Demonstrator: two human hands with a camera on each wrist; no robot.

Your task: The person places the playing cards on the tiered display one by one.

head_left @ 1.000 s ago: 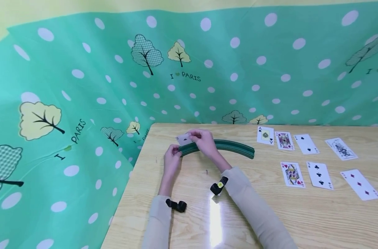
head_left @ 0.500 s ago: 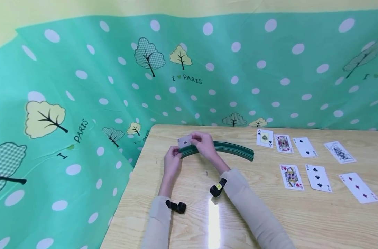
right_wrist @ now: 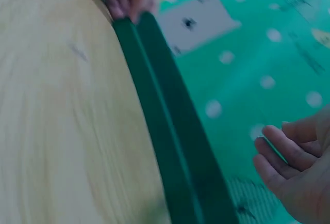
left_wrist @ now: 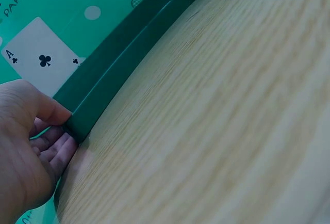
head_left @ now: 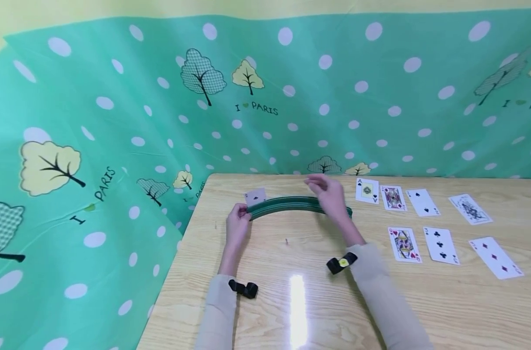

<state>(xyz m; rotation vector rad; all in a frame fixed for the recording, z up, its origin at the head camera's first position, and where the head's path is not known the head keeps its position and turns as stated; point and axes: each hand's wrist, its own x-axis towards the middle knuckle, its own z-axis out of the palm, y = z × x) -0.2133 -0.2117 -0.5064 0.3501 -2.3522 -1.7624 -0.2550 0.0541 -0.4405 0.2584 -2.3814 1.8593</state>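
A curved green card holder [head_left: 291, 204] lies on the table. My left hand [head_left: 237, 226] grips its left end, thumb [left_wrist: 54, 111] on the front face and the other fingers around the end. An ace of clubs [left_wrist: 38, 53] stands upright in the holder near that hand, slightly tilted back. My right hand [head_left: 334, 197] is in the air above the right part of the holder, fingers loosely bent and holding nothing, as the right wrist view also shows. It partly hides the holder's right end in the head view.
Face-up cards lie to the right on the wooden table [head_left: 265, 301]: an ace of spades [head_left: 367, 190], a face card [head_left: 394, 198], a two of spades [head_left: 423, 202], a joker [head_left: 471, 209], a queen [head_left: 404, 244], a three of clubs [head_left: 441, 245], a three of diamonds [head_left: 496, 257]. Green cloth [head_left: 282, 131] hangs behind.
My right hand has let go of the ace of clubs and moved right along the holder. The card stays standing in the slot. My left hand still holds the left end.
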